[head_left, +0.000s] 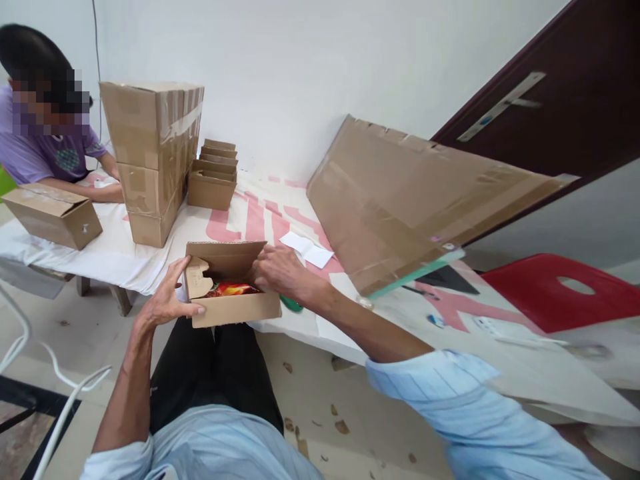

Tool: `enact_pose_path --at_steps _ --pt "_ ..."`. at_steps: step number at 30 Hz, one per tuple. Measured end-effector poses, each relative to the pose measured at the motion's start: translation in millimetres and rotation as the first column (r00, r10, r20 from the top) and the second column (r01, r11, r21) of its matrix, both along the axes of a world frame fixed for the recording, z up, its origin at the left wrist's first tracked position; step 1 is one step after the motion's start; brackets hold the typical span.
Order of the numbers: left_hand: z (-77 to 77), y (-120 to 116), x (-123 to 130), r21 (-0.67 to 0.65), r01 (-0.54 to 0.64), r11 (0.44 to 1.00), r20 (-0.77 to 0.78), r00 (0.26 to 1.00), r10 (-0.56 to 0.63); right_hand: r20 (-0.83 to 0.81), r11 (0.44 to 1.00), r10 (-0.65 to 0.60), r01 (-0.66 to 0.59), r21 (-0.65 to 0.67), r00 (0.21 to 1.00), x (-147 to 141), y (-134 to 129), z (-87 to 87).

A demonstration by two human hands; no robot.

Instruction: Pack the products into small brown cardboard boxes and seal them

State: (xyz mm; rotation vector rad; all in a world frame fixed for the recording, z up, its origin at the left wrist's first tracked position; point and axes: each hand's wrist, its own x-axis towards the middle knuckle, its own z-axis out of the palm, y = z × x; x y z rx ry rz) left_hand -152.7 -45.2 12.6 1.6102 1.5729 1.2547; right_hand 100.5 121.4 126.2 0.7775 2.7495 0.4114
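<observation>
A small cardboard box (237, 310) is held at the table's front edge, its lid standing up at the back. Inside it shows something with a shiny red and orange printed surface (233, 289). My left hand (167, 297) grips the box's left end, thumb along the front wall and fingers behind, beside a folded-in side flap (199, 277). At the right end, my right hand (285, 270) is closed with curled fingers over the box's edge; its fingertips are partly hidden inside. A folded white paper (306, 250) lies just beyond my right hand.
Tall taped cartons (145, 153) stand at the left, with several open small boxes (213, 183) behind. Another person (55, 147) sits far left near a closed box (55, 213). A large cardboard sheet (400, 193) leans at right, near a red chair (565, 290).
</observation>
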Motion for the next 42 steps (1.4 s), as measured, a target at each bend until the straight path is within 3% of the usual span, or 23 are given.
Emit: enact_pose_path --at_steps 5,9,13,17,23,30,36,39,42 --pt "-4.1 0 -3 0.0 0.007 1.0 0.0 1.0 -0.007 0.057 0.954 0.047 -0.028 -0.3 0.997 -27 4 -11.2" --pt "-7.0 1 -6 0.005 0.032 0.999 0.04 0.999 -0.033 0.115 0.934 0.058 -0.013 -0.357 0.992 -38 11 -19.2" --pt "-9.5 0 -11 -0.013 0.045 0.999 0.083 0.996 -0.044 0.056 0.93 0.076 -0.051 -0.364 0.996 -34 17 -20.2" --pt "-11.4 2 -16 -0.012 0.083 0.996 0.13 0.988 -0.081 0.019 0.885 0.057 -0.041 -0.464 0.998 -27 22 -20.0" --pt "-4.7 4 -10 -0.04 0.067 0.997 0.0 0.998 -0.068 0.06 0.908 0.035 -0.006 -0.419 0.998 -28 21 -26.1" --pt "-1.3 10 5 -0.01 -0.001 1.0 -0.056 0.998 0.001 -0.007 0.887 0.048 -0.045 -0.459 0.999 -22 24 -24.5" --pt "-5.9 13 2 0.017 0.007 1.0 -0.055 0.998 -0.006 -0.135 0.916 0.052 -0.101 -0.388 0.989 -21 17 -28.8" --pt "-9.8 14 -5 0.019 0.005 1.0 -0.019 1.0 -0.004 -0.204 0.934 0.013 -0.085 -0.346 0.979 -16 14 -20.6" --pt "-12.8 22 -14 0.028 0.015 0.999 0.021 1.0 -0.016 -0.36 0.95 -0.063 -0.054 -0.307 0.931 -5 16 -1.0"
